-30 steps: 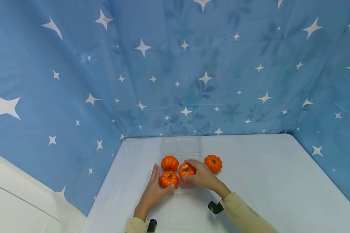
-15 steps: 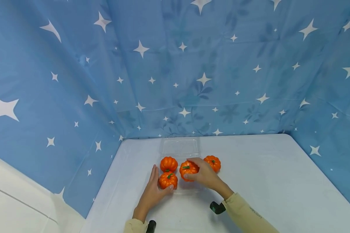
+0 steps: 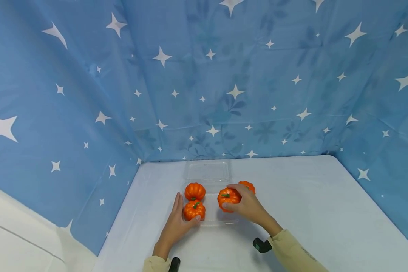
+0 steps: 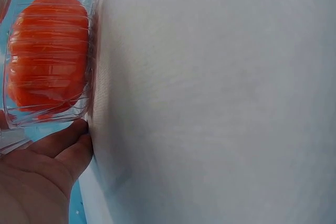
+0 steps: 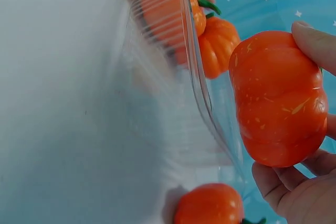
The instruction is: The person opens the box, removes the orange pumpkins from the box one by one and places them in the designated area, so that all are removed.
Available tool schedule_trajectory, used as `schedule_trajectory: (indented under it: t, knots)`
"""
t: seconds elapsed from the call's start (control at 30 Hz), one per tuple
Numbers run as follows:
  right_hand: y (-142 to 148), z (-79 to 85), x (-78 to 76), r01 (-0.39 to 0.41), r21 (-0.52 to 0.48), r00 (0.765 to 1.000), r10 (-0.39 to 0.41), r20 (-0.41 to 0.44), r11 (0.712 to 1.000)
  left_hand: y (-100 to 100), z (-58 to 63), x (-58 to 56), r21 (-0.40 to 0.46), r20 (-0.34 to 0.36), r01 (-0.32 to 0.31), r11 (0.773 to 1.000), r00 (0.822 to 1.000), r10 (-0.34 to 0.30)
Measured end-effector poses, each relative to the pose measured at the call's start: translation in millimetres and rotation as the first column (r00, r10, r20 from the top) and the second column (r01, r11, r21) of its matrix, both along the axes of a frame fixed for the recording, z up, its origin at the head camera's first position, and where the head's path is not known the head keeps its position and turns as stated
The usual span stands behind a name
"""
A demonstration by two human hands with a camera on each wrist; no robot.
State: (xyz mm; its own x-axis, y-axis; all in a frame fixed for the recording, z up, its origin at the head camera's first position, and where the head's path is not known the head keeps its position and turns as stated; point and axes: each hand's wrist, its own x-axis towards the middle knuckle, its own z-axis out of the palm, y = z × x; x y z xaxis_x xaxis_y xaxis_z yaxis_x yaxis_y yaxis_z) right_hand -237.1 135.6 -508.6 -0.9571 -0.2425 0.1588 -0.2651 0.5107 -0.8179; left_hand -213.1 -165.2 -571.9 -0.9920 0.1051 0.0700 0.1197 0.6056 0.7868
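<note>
Your right hand point(image 3: 249, 206) grasps a pumpkin point(image 3: 229, 200) — thumb on its near side, fingers round its far side — and holds it up at the right part of the clear box point(image 3: 221, 223). Your left hand point(image 3: 178, 224) grasps nothing: its fingers lie straight along the box's left side, thumb by the front corner, so it seems to steady the box, though you can't tell how hard it presses.

Just right of your left fingers, two pumpkins sit close together inside the box: the rear one point(image 3: 195, 191) beyond your thumb, the front one point(image 3: 194, 210) right beside it. Behind your right fingers, partly hidden by them, the loose one point(image 3: 247, 185) rests outside the box.

The step in hand looks like carrying a single pumpkin near the box's right edge; inward or outward, this moment alone doesn't settle. Your next move likely calls for a sure grip, enough height to clear the rim, and knuckles kept off the loose one — with your left fingers staying put, since the box looks light enough to slide.

The lid point(image 3: 207, 172) lies back, beyond your fingertips. The white table point(image 3: 299, 211) spreads wide to the right of your right fingers. Past its far edge hangs a blue curtain point(image 3: 190, 71) with white stars, wrapping both sides.
</note>
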Motion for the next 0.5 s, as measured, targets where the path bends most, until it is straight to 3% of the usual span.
schedule_trajectory:
  t: [0.5]
  knots:
    - [36.5, 0.2, 4.2, 0.015, -0.001, 0.999, -0.015, -0.052, 1.000, -1.4, 0.5, 0.5, -0.002, -0.010, 0.015, 1.000, 1.000, -0.015]
